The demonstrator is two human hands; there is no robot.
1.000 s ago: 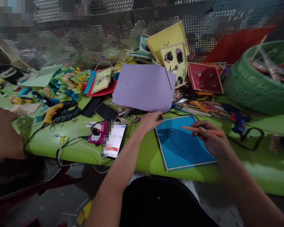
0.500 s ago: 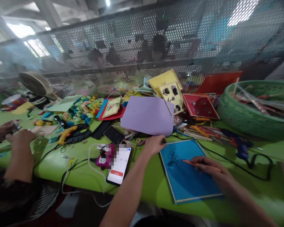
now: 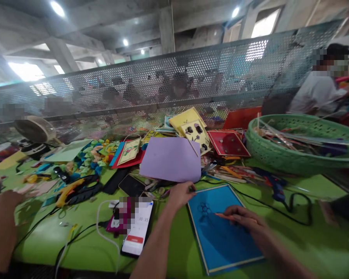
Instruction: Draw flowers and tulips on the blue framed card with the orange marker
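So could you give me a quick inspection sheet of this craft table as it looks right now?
Surface: green table, crowded at the back.
Job's things: blue framed card with a drawn flower; orange pencil.
Clutter: purple sheet, green basket, folded paper pieces, phone.
Grips: left hand rests on the card's top corner; right hand holds the pencil.
Cables: black cord from a blue glue gun.
Surroundings: perforated metal screen, people behind it; another person's arm alongside.

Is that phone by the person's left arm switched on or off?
On: the phone lies flat on the green table, its screen lit white with a red button.
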